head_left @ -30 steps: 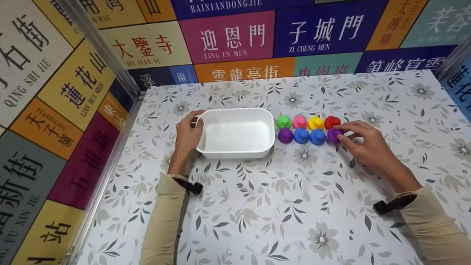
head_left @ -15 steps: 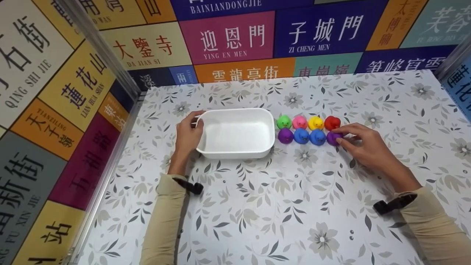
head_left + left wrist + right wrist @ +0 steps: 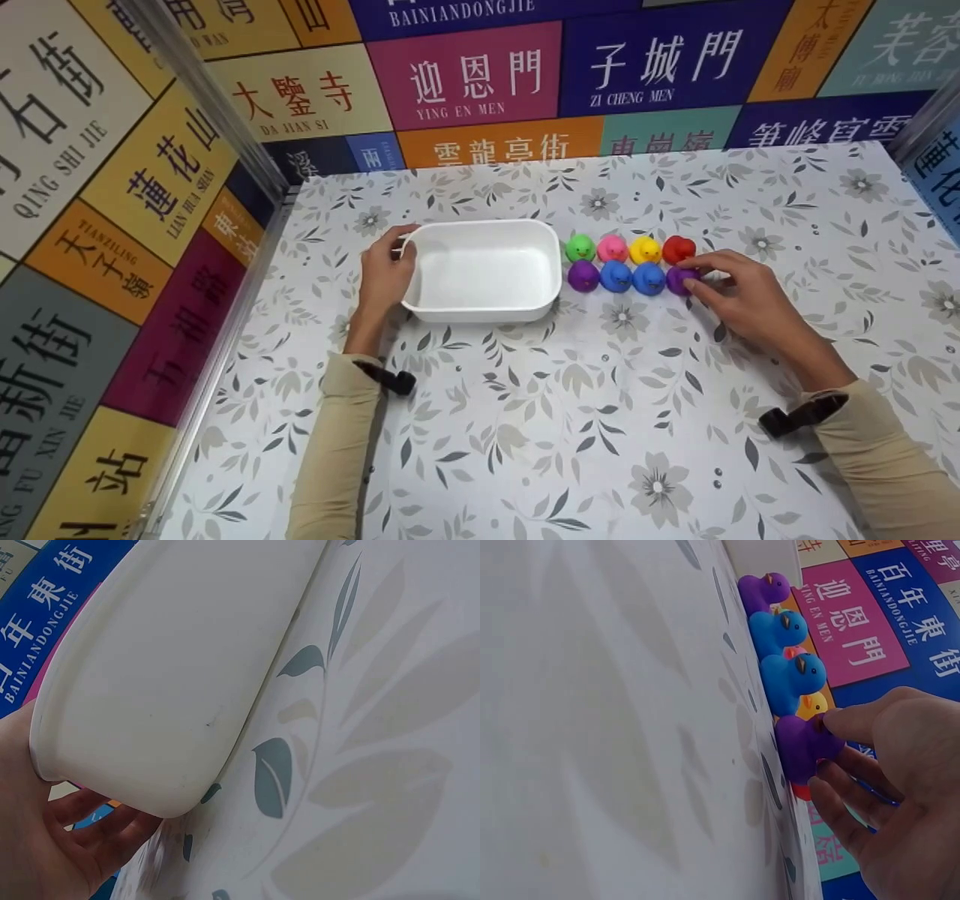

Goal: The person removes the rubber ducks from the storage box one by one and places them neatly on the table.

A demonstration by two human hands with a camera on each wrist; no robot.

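Observation:
A white rectangular plastic tub stands on the table, nothing inside it. My left hand grips its left end, thumb over the rim and fingers against the outer wall, as the left wrist view of the tub also shows. To the tub's right, small rubber ducks form two rows. At the right end of the front row, my right hand pinches a purple duck between thumb and fingers. Directly behind that duck sits a red duck, mostly hidden in the right wrist view.
Along the front row are another purple duck and two blue ducks. Green, pink and yellow ducks stand behind them. A flower-patterned cloth covers the table, with lettered panels at the back and left.

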